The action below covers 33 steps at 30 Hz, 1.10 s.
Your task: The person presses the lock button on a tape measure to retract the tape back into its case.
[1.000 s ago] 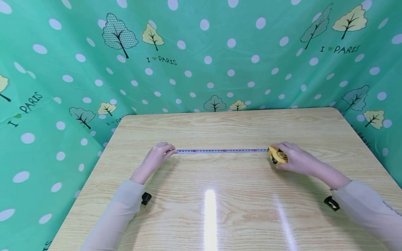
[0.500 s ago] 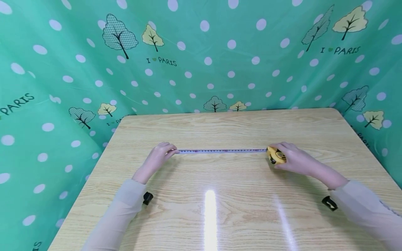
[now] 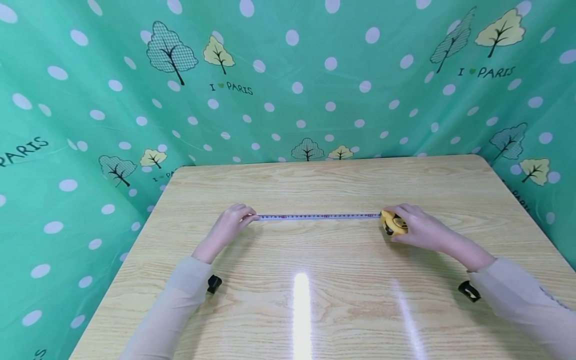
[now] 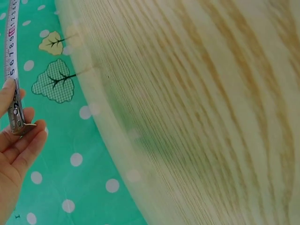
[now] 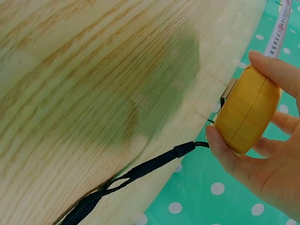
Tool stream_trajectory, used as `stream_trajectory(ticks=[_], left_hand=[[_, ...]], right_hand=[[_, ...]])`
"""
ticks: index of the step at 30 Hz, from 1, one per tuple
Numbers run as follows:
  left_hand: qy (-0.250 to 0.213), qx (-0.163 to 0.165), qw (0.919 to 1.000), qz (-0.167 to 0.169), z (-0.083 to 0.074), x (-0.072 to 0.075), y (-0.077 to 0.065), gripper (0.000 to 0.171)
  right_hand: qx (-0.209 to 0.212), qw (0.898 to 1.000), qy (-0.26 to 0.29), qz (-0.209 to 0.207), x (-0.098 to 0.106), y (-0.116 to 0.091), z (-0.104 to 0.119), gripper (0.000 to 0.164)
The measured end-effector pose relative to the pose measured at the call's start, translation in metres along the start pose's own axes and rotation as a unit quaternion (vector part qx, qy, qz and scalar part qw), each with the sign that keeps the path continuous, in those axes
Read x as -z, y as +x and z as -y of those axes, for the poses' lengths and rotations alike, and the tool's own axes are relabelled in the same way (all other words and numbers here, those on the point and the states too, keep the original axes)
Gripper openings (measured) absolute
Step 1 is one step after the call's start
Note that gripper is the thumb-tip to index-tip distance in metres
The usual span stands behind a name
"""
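Observation:
A yellow tape measure (image 3: 392, 223) is in my right hand (image 3: 418, 227), which grips the case between thumb and fingers. Its white blade (image 3: 315, 217) runs straight across to the left, raised over the table. At the blade's far end my left hand (image 3: 228, 225) pinches the strip between thumb and fingers. The left wrist view shows the metal hook (image 4: 22, 127) lying against the fingertips. From the case, in the right wrist view, a black wrist strap (image 5: 157, 163) trails down to the left.
Beneath both hands is a pale wood-grain table (image 3: 252, 320) with bright light reflections. Green dotted cloth (image 3: 270, 65) printed with trees hangs behind it and along the sides. A small black piece (image 3: 214, 284) shows at the left sleeve, another black piece (image 3: 469, 291) at the right.
My hands have drawn slightly nearer each other, the left shifting right and the right shifting left. The blade's visible length has shortened a little. The cloth at the left has shifted.

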State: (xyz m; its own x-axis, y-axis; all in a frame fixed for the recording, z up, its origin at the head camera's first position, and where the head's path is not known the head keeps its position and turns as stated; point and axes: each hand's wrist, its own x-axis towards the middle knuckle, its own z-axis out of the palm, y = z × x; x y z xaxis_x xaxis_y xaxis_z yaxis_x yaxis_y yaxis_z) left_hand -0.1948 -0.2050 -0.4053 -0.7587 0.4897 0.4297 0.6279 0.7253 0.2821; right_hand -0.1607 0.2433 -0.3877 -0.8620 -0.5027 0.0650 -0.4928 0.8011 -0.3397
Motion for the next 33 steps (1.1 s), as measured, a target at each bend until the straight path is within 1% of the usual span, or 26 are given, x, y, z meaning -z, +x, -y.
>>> stream_trajectory(ticks=[9, 17, 25, 33], left_hand=[[0.004, 0.000, 1.0000, 0.001, -0.0007, -0.0026, -0.0001, 0.008], [0.003, 0.008, 0.9999, 0.005, -0.0026, -0.0029, 0.0015, 0.009], [-0.001, 0.001, 1.0000, 0.005, -0.0036, -0.0043, 0.0041, 0.008], [-0.004, -0.007, 1.0000, 0.005, -0.0069, -0.0049, 0.0075, 0.008]], right_hand=[[0.005, 1.000, -0.002, -0.003, -0.0009, 0.0002, 0.0013, 0.069], [0.002, 1.000, 0.000, -0.002, -0.0009, 0.0011, 0.0025, 0.069], [0.007, 1.000, -0.004, -0.008, -0.0009, 0.0021, 0.0043, 0.068], [-0.003, 1.000, 0.000, 0.006, -0.0005, 0.0039, 0.0060, 0.068]])
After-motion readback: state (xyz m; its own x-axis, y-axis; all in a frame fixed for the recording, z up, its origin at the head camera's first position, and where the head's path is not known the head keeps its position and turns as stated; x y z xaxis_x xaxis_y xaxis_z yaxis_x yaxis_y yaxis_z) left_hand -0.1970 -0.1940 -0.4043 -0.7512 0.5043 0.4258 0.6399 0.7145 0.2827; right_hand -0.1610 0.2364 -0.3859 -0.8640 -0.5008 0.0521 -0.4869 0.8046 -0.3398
